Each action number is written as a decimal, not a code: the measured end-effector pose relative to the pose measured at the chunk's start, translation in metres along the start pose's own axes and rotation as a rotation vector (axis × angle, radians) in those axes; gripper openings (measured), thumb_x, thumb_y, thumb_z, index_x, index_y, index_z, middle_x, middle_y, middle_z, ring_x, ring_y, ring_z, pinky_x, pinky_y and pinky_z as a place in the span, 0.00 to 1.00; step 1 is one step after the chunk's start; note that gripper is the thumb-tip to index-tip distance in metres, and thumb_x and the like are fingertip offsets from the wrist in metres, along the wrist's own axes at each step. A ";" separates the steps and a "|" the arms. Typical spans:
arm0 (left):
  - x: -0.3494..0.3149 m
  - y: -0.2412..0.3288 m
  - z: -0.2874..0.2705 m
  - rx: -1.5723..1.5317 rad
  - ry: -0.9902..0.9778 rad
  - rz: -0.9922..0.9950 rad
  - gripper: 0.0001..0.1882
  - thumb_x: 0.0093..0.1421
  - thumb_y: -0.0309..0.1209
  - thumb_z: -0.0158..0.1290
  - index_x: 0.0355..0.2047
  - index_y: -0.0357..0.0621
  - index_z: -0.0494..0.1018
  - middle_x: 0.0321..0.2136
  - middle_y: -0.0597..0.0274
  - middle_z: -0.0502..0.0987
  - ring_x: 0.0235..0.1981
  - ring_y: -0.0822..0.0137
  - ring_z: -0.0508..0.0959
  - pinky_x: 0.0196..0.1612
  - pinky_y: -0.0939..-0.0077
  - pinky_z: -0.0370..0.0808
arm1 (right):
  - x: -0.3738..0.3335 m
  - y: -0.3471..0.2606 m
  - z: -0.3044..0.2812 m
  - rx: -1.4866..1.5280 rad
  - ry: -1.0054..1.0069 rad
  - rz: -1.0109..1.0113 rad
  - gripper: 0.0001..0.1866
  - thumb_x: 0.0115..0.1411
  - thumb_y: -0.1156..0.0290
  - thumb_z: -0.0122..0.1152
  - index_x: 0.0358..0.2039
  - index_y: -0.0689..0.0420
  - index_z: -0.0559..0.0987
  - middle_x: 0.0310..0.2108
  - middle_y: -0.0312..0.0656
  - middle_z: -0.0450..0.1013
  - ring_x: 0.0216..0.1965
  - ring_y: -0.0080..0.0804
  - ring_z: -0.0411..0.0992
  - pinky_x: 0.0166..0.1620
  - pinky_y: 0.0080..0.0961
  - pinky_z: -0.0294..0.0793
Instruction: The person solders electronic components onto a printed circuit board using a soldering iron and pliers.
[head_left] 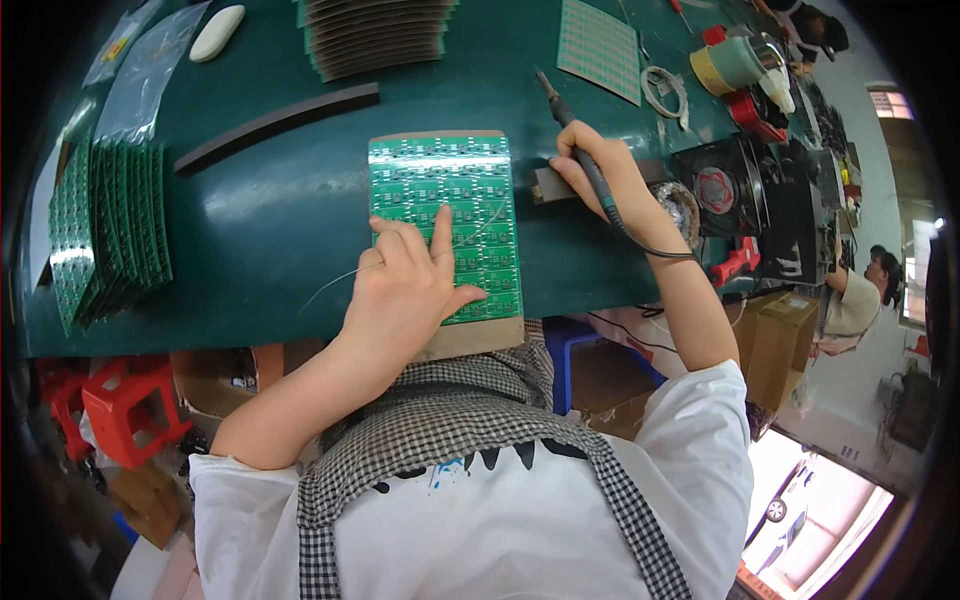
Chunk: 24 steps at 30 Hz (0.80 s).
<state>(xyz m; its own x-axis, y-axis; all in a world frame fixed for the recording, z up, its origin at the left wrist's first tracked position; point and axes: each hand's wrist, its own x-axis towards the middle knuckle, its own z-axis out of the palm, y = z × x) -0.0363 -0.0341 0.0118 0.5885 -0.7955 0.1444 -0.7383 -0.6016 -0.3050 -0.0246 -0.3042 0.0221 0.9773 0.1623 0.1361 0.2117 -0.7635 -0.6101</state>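
A dark green work table (270,220) fills the upper half of the head view, its edges bent by the lens. Near its front edge lies a green circuit panel (440,190) made of many small boards, resting on a brown cardboard backing (470,338) that sticks out past the table edge toward the person.

At the left, a fanned stack of green boards (105,230) lies flat, with clear plastic bags (140,75) above it. A stack of brown cardboard sheets (375,35) sits at the top centre, and a long black foam strip (275,122) runs slanted between that stack and the panel. A pale green grid sheet (598,45) lies at the upper right. Farther right stand a small black fan (718,188) and tape rolls (728,62).

The left hand (405,285) rests on the lower left part of the panel, index finger stretched forward and pressing the boards, the other fingers loosely curled; a thin solder wire (335,280) trails from it out to the left across the table.

The right hand (605,175) sits just beside the panel's upper right corner, fingers closed around a soldering iron (565,110) held like a pen, its tip pointing up and away from the panel, its black cord running back along the wrist. A white oval object (217,32) lies at the top left.
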 end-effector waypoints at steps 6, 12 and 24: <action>-0.005 -0.005 0.007 -0.038 0.018 -0.006 0.42 0.47 0.66 0.48 0.52 0.45 0.72 0.32 0.37 0.75 0.27 0.64 0.73 0.27 0.81 0.71 | 0.010 -0.012 0.004 -0.028 0.125 -0.223 0.09 0.54 0.68 0.61 0.30 0.55 0.70 0.21 0.47 0.72 0.23 0.47 0.72 0.26 0.32 0.70; 0.000 -0.003 0.007 -0.013 0.069 0.013 0.41 0.48 0.66 0.47 0.51 0.46 0.73 0.31 0.38 0.75 0.27 0.63 0.73 0.27 0.80 0.71 | -0.013 -0.009 0.026 -0.172 0.035 -0.168 0.07 0.54 0.72 0.60 0.29 0.56 0.70 0.19 0.44 0.70 0.20 0.46 0.71 0.24 0.31 0.68; -0.002 -0.003 0.004 -0.022 -0.003 -0.009 0.42 0.45 0.64 0.51 0.52 0.45 0.71 0.31 0.44 0.75 0.31 0.63 0.75 0.30 0.78 0.75 | -0.007 -0.004 0.033 -0.206 0.101 -0.063 0.06 0.58 0.69 0.55 0.31 0.55 0.69 0.20 0.48 0.72 0.23 0.51 0.71 0.27 0.41 0.68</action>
<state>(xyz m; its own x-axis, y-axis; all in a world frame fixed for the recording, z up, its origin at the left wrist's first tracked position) -0.0342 -0.0305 0.0090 0.5959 -0.7900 0.1440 -0.7403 -0.6100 -0.2826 -0.0315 -0.2817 -0.0027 0.9545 0.1586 0.2527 0.2571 -0.8670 -0.4269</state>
